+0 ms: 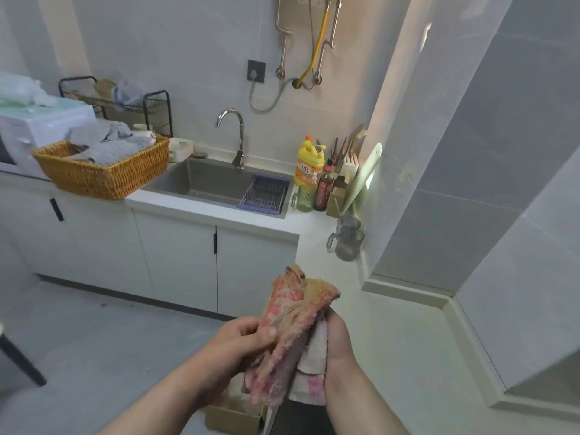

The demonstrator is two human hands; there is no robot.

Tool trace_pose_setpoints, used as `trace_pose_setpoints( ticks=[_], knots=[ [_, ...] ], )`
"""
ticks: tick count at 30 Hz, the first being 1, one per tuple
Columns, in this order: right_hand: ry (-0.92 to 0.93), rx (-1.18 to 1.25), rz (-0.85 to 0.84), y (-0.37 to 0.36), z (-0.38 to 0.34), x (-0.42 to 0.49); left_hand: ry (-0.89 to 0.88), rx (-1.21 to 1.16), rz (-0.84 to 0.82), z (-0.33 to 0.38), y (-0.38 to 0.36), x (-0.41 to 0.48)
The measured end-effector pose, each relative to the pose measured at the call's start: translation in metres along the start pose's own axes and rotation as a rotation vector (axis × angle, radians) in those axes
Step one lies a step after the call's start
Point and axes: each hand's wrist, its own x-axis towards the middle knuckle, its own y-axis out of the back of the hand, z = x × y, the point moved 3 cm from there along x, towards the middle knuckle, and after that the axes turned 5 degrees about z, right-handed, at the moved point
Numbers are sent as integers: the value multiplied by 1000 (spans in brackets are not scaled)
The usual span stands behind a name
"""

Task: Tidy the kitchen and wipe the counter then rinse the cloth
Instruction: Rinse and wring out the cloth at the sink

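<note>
Cloth (296, 312) is gripped by left hand (248, 336) and right hand (338, 340), well short of the sink (204, 180); rinsing is judged outstanding; wiping of the counter (312, 237) cannot be verified.

two bare forearms, uncovered as far as the view shows, with skin bare at both wrists. the left hand (248, 337) shows its thumb and knuckles; the right hand (338, 340) shows its outer edge and wrist.

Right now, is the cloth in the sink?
No, the left hand and right hand hold the cloth up, well away from the sink.
</note>
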Motion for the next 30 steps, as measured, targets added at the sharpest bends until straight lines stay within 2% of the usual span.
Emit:
trace_pose_setpoints(
  ticks=[5,10,14,18,23,30],
  knots=[
    [-70,-58,17,-47,24,24,-73,3,133,10,34,-2],
    [3,-139,98,-101,46,63,-148,-11,286,39,93,-7],
    [14,-141,17,-149,63,72,-216,-7,394,63,154,-12],
    [-37,-158,-127,-205,89,90,-249,22,362,81,214,-6],
    [-29,-101,-77,-244,109,137,-201,-66,340,93,277,9],
    [-17,-59,-46,-265,122,200,-141,-126,408,99,338,40]
  ],
)
